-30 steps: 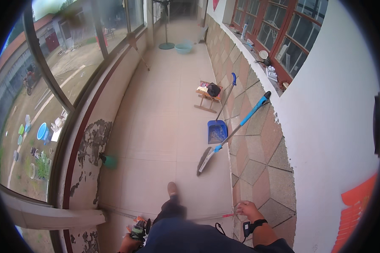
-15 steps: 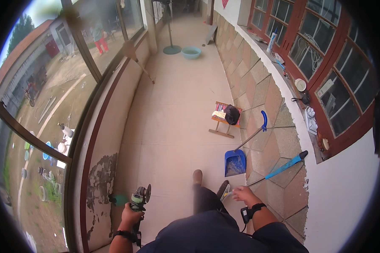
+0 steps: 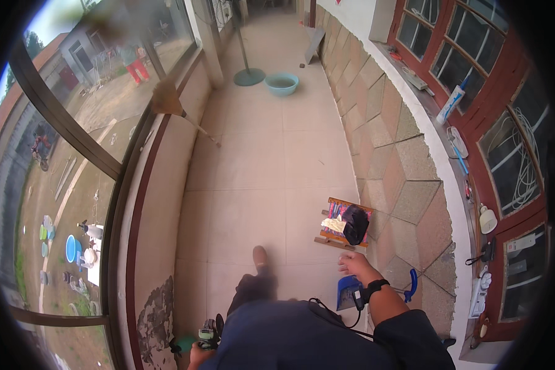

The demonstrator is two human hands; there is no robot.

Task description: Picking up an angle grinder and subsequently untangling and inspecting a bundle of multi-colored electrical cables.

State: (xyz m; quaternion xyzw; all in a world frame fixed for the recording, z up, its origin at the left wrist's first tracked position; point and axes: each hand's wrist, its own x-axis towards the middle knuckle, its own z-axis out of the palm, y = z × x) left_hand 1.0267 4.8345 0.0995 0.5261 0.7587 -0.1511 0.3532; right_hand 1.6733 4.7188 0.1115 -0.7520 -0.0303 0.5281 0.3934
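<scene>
My left hand [image 3: 201,356] is wrapped round a green angle grinder [image 3: 208,336] at the lower edge; most of the hand and tool is cut off or hidden by my body. My right hand [image 3: 355,266] hangs ahead of me with loosely bent fingers and nothing visible in them. A dark strap with a small box is on its wrist. Below that hand lies a blue dustpan [image 3: 346,290], partly covered by my arm, its blue handle end [image 3: 411,285] to the right. Just beyond the hand stands a low folding stool [image 3: 333,237] bearing a black cloth item [image 3: 355,225] and a pale cloth.
A light blue basin [image 3: 282,84] and a round green stand base [image 3: 249,77] are farther along the tiled corridor. A broom [image 3: 168,98] leans at the left window wall. On the right sill are a sealant tube [image 3: 451,103] and several small items.
I have stepped forward; the stool, dustpan and basin appear nearer. The grinder has dropped toward the lower edge. My right hand now appears over the dustpan, and the blue-handled pole is mostly out of view.
</scene>
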